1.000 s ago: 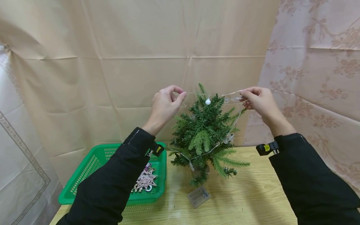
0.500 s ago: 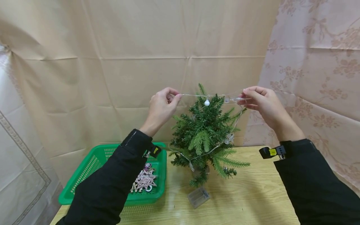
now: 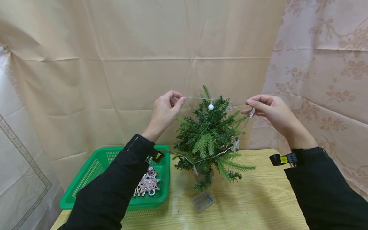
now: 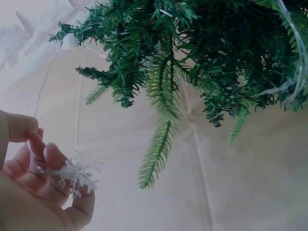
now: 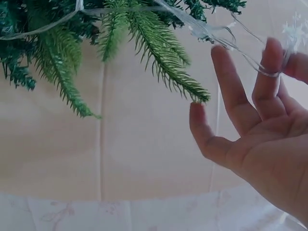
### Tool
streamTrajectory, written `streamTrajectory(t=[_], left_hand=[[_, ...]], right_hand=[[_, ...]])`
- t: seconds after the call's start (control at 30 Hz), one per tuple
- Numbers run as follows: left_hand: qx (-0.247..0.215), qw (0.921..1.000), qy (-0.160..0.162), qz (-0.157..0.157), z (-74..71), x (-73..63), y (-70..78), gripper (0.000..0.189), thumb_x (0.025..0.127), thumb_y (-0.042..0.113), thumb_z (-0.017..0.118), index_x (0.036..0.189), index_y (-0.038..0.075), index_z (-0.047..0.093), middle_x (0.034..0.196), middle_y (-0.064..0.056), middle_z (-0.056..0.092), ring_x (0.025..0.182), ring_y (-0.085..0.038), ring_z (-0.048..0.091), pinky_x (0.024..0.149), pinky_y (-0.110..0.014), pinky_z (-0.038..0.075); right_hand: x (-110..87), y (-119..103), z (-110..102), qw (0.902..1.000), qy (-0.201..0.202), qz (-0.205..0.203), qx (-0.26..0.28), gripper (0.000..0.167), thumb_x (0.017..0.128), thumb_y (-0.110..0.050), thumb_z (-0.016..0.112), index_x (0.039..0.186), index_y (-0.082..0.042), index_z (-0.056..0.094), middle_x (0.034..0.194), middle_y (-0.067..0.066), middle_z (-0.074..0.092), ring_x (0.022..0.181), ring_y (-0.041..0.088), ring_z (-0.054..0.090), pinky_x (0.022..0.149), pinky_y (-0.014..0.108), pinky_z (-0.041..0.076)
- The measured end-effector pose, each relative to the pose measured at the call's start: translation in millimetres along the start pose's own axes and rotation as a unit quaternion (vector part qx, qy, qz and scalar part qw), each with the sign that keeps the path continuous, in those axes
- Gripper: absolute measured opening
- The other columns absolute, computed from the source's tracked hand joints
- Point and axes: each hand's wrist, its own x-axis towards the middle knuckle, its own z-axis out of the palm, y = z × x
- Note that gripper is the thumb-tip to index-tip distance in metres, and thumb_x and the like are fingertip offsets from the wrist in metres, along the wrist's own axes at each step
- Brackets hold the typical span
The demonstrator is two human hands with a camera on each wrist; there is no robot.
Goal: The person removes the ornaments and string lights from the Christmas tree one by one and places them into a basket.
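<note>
A small artificial Christmas tree stands upright in the head view, with a clear string of lights looped round its lower branches. Left of the treetop, my left hand pinches the wire between thumb and forefinger; a snowflake light hangs by its fingers in the left wrist view. From there the wire crosses the treetop, where a white ball bulb hangs. My right hand, right of the tree, pinches the string beside another snowflake light. Its lower fingers are spread near a branch tip.
A green plastic basket holding small pinkish ornaments stands left of the tree, partly behind the left sleeve. In front of the tree, a clear battery box lies on the wooden table. Cloth curtains hang behind.
My right hand has shifted right and slightly down, and the wire near it now sags. The left hand has drawn slightly left, and the ball bulb moved a little left and down.
</note>
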Motion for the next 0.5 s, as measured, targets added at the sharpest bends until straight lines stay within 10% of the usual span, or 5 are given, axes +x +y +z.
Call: streamTrajectory(t=[0.27,0.5], left_hand=[[-0.006,0.9997,-0.022,-0.007,0.5,-3.2,-6.3,0.018,0.103,0.022,0.063,0.108,0.006,0.068,0.081,-0.005,0.066,0.069,-0.021,0.059,0.063,-0.032,0.047],[-0.003,0.9982,-0.057,-0.015,0.6,-5.7,-10.6,0.017,0.103,0.023,0.062,0.108,0.008,0.068,0.082,-0.004,0.066,0.068,-0.021,0.058,0.062,-0.032,0.046]], right_hand=[[-8.0,3.7,-1.4,0.9963,-0.043,0.018,-0.072,0.034,0.103,-0.036,0.061,0.119,-0.007,0.069,0.097,0.006,0.074,0.097,0.020,0.067,0.095,0.025,0.044],[-6.6,7.8,3.7,0.9921,-0.064,0.029,-0.104,0.037,0.102,-0.036,0.063,0.122,-0.005,0.069,0.106,0.014,0.073,0.098,0.021,0.069,0.107,0.052,0.038]])
